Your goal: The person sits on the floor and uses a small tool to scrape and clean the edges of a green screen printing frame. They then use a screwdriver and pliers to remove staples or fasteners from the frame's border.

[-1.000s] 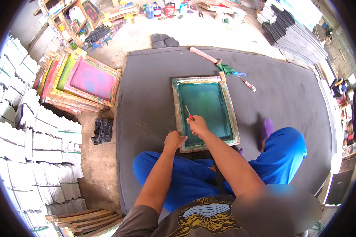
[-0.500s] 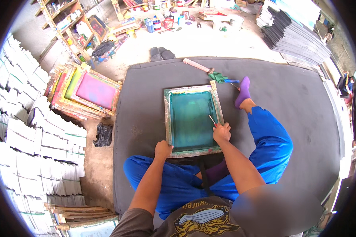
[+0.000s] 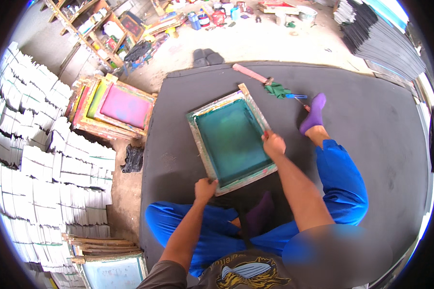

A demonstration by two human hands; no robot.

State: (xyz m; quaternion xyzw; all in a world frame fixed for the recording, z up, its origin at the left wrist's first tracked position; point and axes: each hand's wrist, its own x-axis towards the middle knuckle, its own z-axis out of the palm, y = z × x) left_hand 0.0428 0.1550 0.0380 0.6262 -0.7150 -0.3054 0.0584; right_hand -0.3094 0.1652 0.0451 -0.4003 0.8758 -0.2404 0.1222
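Observation:
In front of my legs is a wooden screen-printing frame with teal mesh, turned so that its top leans left. My left hand is closed on its near-left corner. My right hand is closed at the right rail, with a bit of a red-handled tool showing by the fingers. The tool's shaft can't be made out now. Past the frame lie a pink stick-like piece, a crumpled green cloth and a thin blue-handled tool by my right foot.
I sit on a dark grey mat. At left are stacked colourful screen frames, a black plastic bag and tall piles of white sheets. Beyond the mat are black slippers, paint cans and a dark sheet stack.
The screen frame has turned counterclockwise, its near-right corner swinging up and away. My right hand moved with it, and the tool's pale shaft no longer shows. The view has shifted slightly.

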